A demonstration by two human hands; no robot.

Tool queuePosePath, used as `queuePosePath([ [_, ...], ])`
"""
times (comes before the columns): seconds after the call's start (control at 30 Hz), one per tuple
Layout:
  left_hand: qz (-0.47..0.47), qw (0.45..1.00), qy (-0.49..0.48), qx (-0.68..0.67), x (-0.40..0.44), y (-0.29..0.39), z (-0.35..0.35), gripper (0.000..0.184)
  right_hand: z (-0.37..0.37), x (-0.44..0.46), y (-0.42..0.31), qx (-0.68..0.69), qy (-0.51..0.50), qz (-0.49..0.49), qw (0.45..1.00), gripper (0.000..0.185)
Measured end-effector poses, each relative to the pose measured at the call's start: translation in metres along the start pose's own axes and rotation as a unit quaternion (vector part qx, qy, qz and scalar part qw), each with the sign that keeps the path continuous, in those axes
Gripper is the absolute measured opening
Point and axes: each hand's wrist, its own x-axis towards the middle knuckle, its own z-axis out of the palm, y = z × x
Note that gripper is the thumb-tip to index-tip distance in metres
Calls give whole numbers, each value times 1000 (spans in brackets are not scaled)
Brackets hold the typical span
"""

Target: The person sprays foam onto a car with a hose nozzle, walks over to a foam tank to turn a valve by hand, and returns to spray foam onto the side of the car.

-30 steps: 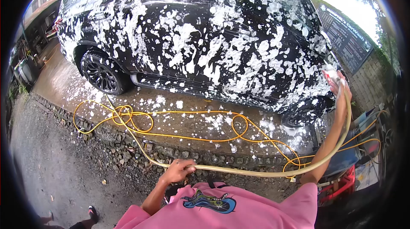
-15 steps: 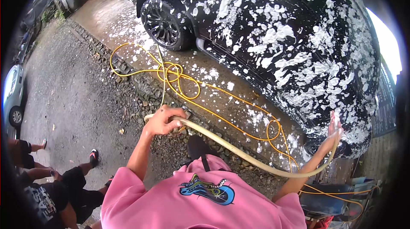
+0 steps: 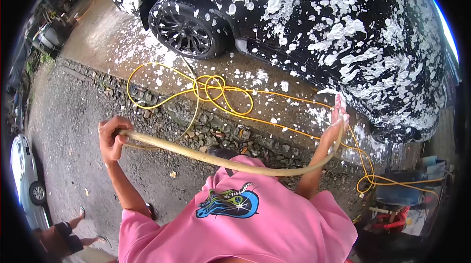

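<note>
My left hand is closed round a thick pale yellow hose, out over the gravel on the left. From there the hose bows across in front of the pink shirt and rises to my right hand. My right hand is wrapped round the hose's end, with white foam on the fingers and at the tip. Beyond it stands a black car spattered with white foam. Its wheel has a black multi-spoke rim.
A thin yellow hose lies looped on the wet concrete. A silver car stands far left, with a person's legs below it. Red and blue items sit at lower right. A stony edge borders the concrete.
The view has swung back and forth. My left hand has moved left with the hose, and my right hand has come inward from the car's far right side. More of the hose is drawn across.
</note>
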Motion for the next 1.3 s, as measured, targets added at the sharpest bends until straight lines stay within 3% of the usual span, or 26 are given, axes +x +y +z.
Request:
queuePosePath([
  [0.03,17,1000,1,2,15,-19,-17,66,16,-6,9,-21,16,-8,1000,32],
  [0.07,27,1000,-5,-6,32,-32,-31,66,22,-12,9,-171,-64,65,981,25],
  [0.1,12,1000,-22,-1,38,-41,-44,66,37,-27,2,-234,-112,7,966,26],
  [0.17,-2,999,-34,1,48,-54,-73,65,91,-46,-36,-137,20,16,990,24],
  [0.2,10,999,-35,13,52,-61,-89,64,97,-36,-31,16,33,-79,996,23],
  [0.23,23,999,-41,24,53,-71,-102,63,118,-44,-57,3,50,-136,989,25],
  [0.3,33,998,-52,-12,58,-103,-127,58,133,-50,-61,-20,-11,-141,990,27],
  [0.37,42,998,-50,-1,56,-133,-148,51,133,-59,-43,-192,-119,-32,974,26],
  [0.43,51,996,-71,13,54,-166,-177,44,170,-97,-51,-195,-80,-54,976,26],
  [0.5,76,993,-89,5,46,-192,-218,44,192,-148,-60,-73,-1,-221,972,27],
  [0.53,52,995,-87,-16,40,-208,-237,43,201,-169,-61,-52,20,-166,985,25],
  [0.57,52,994,-92,-19,34,-222,-255,43,212,-189,-70,-147,-71,-88,983,28],
  [0.63,54,994,-94,-28,35,-244,-293,43,229,-238,-74,-428,-88,-104,893,29],
  [0.67,110,988,-106,25,37,-255,-316,40,230,-240,-46,-157,-71,-72,983,31],
  [0.77,66,989,-131,-35,33,-279,-364,39,281,-295,-67,-86,-29,-84,992,23],
  [0.83,124,986,-105,34,33,-300,-392,39,296,-317,-58,-237,-93,-36,966,28],
  [1.0,82,992,-98,-19,40,-344,-442,39,360,-360,-50,-115,-39,-72,990,27],
  [1.03,75,992,-94,-26,43,-355,-450,39,393,-383,-85,-265,-92,-76,957,26],
  [1.1,73,993,-87,-15,55,-370,-461,39,399,-385,-52,-241,-54,-72,966,27],
  [1.17,153,984,-91,-5,72,-388,-477,39,411,-379,-30,-79,-40,-101,991,27],
  [1.2,179,979,-93,15,79,-398,-486,39,422,-383,-30,-74,-56,-113,989,26],
  [1.3,137,983,-120,-8,104,-436,-504,37,463,-409,-31,-332,29,-58,941,25],
])
